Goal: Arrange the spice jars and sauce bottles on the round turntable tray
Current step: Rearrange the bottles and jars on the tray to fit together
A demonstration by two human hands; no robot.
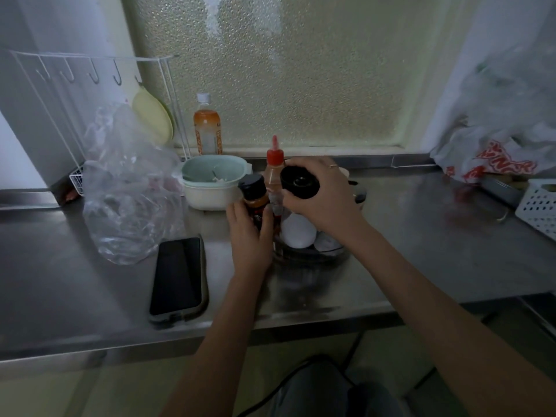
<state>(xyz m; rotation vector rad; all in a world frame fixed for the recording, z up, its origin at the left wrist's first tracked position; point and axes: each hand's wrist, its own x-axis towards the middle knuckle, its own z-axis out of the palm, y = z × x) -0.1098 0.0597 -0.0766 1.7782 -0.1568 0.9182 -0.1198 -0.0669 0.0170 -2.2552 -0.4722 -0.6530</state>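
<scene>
So the left hand [251, 236] is wrapped around a spice jar [255, 200] with a black cap and orange-red contents, held upright just left of centre frame. The right hand [322, 194] has its fingers closed over a black round-topped container [300, 182], top tipped toward the camera. Squeezed between those two is a sauce bottle [274, 173] with a red nozzle cap, standing upright. Right below the right hand there's a white rounded jar [298, 233] sitting on the clear turntable tray [316, 255], which sits mid-frame on the steel counter [421, 236]. Left of the jar: a pale green-rimmed bowl [213, 182], a crumpled plastic bag [129, 200], and a phone [177, 278] lying flat at lower left.
</scene>
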